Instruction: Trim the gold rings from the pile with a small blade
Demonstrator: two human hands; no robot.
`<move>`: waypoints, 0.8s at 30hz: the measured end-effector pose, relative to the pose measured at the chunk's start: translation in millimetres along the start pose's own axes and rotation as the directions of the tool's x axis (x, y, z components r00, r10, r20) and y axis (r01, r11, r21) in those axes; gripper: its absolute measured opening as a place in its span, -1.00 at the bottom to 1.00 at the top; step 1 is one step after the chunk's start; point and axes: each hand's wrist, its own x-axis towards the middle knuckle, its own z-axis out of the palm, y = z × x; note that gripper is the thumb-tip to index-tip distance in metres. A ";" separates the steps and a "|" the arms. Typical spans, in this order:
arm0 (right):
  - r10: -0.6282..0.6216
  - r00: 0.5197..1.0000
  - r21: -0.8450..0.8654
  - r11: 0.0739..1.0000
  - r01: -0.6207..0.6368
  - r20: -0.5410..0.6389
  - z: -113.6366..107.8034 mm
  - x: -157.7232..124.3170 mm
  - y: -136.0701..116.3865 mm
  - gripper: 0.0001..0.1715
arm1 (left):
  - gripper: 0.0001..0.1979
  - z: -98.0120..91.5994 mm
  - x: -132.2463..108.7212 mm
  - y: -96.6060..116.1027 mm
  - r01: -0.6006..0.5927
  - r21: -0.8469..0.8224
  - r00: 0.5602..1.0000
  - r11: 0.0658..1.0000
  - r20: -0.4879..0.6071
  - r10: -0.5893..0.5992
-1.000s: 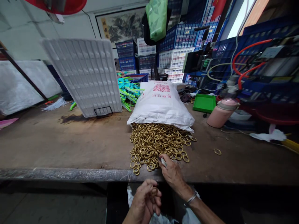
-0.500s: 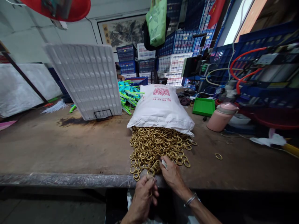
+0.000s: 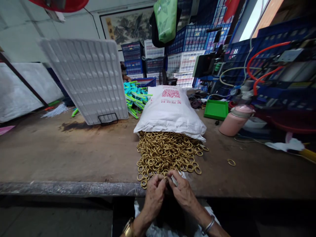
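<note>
Brass rings (image 3: pixel 168 153) in a loose heap at the middle of the near edge of the surface (image 3: pixel 74 154). Farther back on the left, a white moulded tray (image 3: pixel 86 79), propped up on a wire stand. Right behind the heap and touching it, a white sack (image 3: pixel 170 112), mouth open toward the rings, body plump: judged far from emptied. Heap itself broad and unsorted, no finished batch anywhere in sight, so most of the work judged left. Well apart to the right, a pink flask (image 3: pixel 234 120). At the heap's near rim, left hand (image 3: pixel 153 194) and right hand (image 3: pixel 184 192) drawn close, fingertips meeting. Right narrow, pinched on a small pale piece (image 3: pixel 173 180). Left curled narrow; holding something or nothing, impossible to tell. Off to the right, alone, one stray ring (image 3: pixel 231 162).
</note>
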 end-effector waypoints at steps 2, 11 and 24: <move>0.033 0.999 0.051 0.998 -0.034 0.007 -0.7 2.7 -1.4 -0.74 | -0.76 0.8 0.1 -0.9 -0.027 0.016 1.000 1.000 -0.008 0.027; 0.092 0.995 0.174 0.980 -0.097 0.035 0.8 -0.6 -5.8 -0.66 | -0.62 -0.9 -10.3 3.5 0.156 -0.120 0.981 0.980 0.136 -0.139; -0.011 0.991 -0.172 0.985 0.034 0.131 -0.2 -17.6 0.4 -0.81 | -0.58 -6.4 -26.1 8.8 0.217 -0.211 0.973 0.953 0.121 -0.195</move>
